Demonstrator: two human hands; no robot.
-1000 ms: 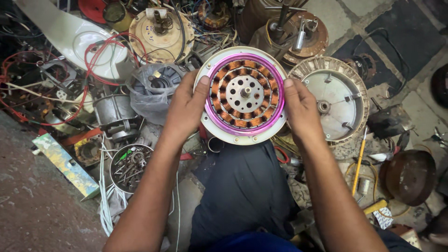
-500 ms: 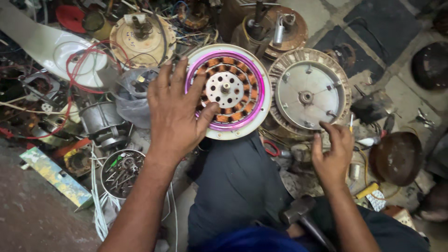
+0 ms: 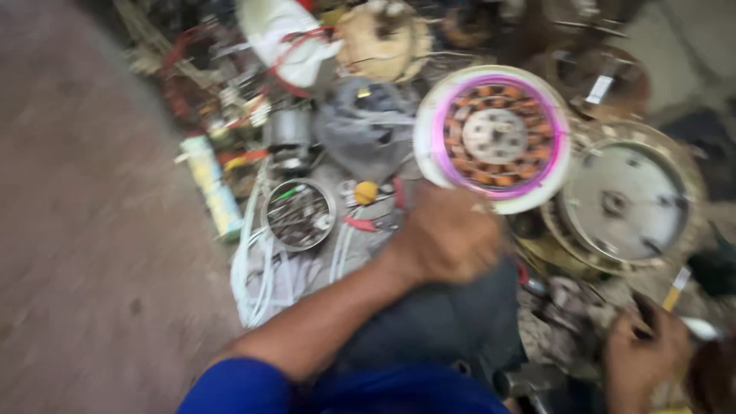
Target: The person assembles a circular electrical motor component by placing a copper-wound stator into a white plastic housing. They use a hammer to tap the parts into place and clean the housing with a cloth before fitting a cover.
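A round fan motor, with a white rim, a pink ring and copper windings, stands tilted on my lap. My left hand grips its lower edge with curled fingers. My right hand is low at the right, among loose parts on the floor. It lies just below a yellow-handled tool. The picture is blurred, so what that hand holds is unclear. My dark trousers show under the motor.
A round metal motor cover lies right of the motor. A tin of screws, a small grey motor, a white fan blade, white cables and a yellow-green tube crowd the left. Bare floor lies further left.
My view has swung to the left and blurred. My left hand slid from the motor's face to its lower edge. My right hand dropped lower among the parts at the right.
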